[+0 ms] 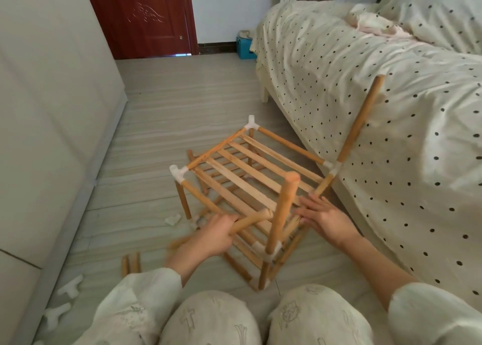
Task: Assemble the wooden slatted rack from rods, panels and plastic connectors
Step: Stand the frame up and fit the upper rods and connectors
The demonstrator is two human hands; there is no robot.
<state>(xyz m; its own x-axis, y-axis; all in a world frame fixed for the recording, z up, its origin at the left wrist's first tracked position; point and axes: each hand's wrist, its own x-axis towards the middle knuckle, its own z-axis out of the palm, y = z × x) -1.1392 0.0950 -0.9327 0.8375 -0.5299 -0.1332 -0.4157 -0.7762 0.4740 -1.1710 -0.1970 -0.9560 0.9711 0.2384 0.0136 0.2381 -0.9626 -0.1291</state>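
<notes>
Rack [250, 177] stands half-built on the floor [161, 115] beside the bed [365, 83], just before our knees. Our left hand [211, 236] grips a loose rod [250, 220], probably for a connector [178, 172], while our right hand [326, 220] rests with fingers straight on the slats, likely steadying it.

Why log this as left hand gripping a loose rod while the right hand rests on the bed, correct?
Not quite. In the head view the left hand does grip a loose rod, but the right hand rests on the rack, fingers straight, not on the bed.
</notes>
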